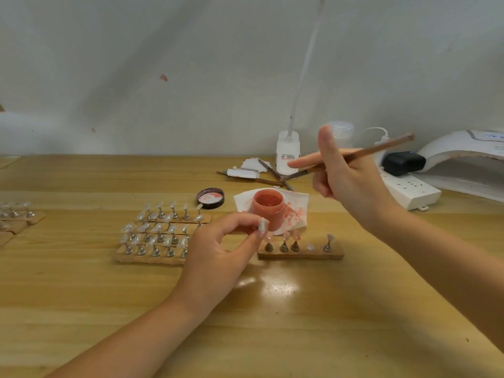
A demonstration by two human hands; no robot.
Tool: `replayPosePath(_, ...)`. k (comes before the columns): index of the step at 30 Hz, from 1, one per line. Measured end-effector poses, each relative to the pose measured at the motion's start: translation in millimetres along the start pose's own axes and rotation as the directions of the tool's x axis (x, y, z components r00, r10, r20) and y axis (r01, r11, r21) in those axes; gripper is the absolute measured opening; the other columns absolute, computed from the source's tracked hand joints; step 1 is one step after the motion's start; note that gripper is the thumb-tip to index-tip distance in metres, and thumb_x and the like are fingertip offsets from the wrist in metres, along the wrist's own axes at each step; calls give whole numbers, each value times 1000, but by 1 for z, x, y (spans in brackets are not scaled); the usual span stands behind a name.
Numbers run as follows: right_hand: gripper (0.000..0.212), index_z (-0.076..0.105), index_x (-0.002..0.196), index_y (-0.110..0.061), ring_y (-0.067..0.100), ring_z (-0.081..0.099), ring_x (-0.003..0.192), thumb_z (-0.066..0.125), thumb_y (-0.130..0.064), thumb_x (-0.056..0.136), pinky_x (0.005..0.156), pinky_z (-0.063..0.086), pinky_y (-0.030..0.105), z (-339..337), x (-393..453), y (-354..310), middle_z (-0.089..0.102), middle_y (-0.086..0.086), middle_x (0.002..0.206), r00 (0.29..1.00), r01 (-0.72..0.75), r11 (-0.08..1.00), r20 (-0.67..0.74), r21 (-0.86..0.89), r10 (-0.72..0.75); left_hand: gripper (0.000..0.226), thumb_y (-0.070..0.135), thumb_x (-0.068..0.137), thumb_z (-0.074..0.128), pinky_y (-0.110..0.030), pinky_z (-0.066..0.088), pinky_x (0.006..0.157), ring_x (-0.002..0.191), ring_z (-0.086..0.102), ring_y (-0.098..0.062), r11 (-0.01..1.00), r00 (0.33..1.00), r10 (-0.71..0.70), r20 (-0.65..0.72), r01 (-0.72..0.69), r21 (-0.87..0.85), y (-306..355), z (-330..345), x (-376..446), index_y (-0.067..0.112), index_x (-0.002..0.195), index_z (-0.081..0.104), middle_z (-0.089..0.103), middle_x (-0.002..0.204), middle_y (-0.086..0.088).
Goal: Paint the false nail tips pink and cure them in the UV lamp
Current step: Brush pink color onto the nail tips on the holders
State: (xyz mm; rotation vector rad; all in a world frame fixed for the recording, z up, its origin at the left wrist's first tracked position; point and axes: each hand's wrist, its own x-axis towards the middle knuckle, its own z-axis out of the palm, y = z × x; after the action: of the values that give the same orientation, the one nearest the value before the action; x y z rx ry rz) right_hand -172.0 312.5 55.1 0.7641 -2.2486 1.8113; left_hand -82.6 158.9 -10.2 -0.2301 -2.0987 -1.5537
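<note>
Nearest us, our left hand [218,255] pinches a clear nail tip [262,225]; beyond it, our right hand [351,181] grips a brush [381,150] above the pink jar [268,207].

Paint jar [268,205] on tissue [296,205]; lid [210,198] left; UV lamp [463,162] far right.

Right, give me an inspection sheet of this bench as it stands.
Surface: wooden table, glare patch near front centre.
Job's things: open pink paint jar on stained tissue; lid beside it; strip with three pink tips, one stand missing; unpainted tips left; UV lamp far right.
Clutter: spare brushes, white bottle.
Fingers: left hand pinches one nail tip; right hand holds brush.
Cables: power strip, black adapter.
Surroundings: white wall, few marks.
</note>
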Motion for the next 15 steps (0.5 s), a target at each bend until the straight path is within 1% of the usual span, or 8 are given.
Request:
replayPosePath(2,46,71,71,-19,-5,46,43,38,-43,94,44,33,5,1,13,1,51,-10,43,998,-39,997,38,-71,42,9,25,72,66,-8,45,73,80,65,-1,1000,1000,-16,-9,16,-8,-2,-1,1,27,80,70,71,82,13)
replayPosePath(4,43,69,68,-16,-8,47,44,43,-36,96,44,34,3,3,22,4,53,-15,42,997,-31,991,60,-131,39,10,27,71,66,-10,47,73,82,65,-1,1000,1000,-26,-13,26,-1,-3,-1,1,29,80,69,71,82,15)
replayPosePath(6,40,66,65,-13,-4,46,39,50,-36,93,45,35,5,7,29,8,51,-10,39,998,-3,982,65,-191,15,10,29,71,66,-11,48,75,83,65,-2,999,999,-33,-18,33,3,-4,-1,1,30,80,70,71,83,16)
replayPosePath(9,39,59,57,-12,-2,47,40,60,-37,87,47,38,8,16,36,14,54,-5,43,997,29,955,73,-294,-8,10,28,71,66,-12,48,75,82,66,-2,999,999,-36,-28,36,2,-5,-1,1,29,80,70,72,83,14)
replayPosePath(12,41,53,54,-14,-1,50,41,63,-38,85,47,38,8,25,39,18,54,-4,43,995,49,922,101,-385,-10,10,19,74,69,-14,48,76,81,66,-3,999,998,-46,-36,46,9,-5,-1,2,28,80,70,72,82,14)
replayPosePath(13,42,52,53,-13,1,51,42,64,-38,84,47,39,11,27,40,20,55,-1,44,994,53,909,106,-413,-10,13,15,75,70,-14,48,76,81,66,-3,999,998,-45,-38,46,14,-6,-1,2,27,80,70,72,82,14)
replayPosePath(15,43,51,53,-11,10,54,50,64,-38,84,55,44,24,32,41,23,55,5,50,993,68,875,120,-480,-11,17,9,76,70,-13,48,76,80,66,-2,999,999,-38,-36,38,21,-5,-2,1,25,80,70,72,82,13)
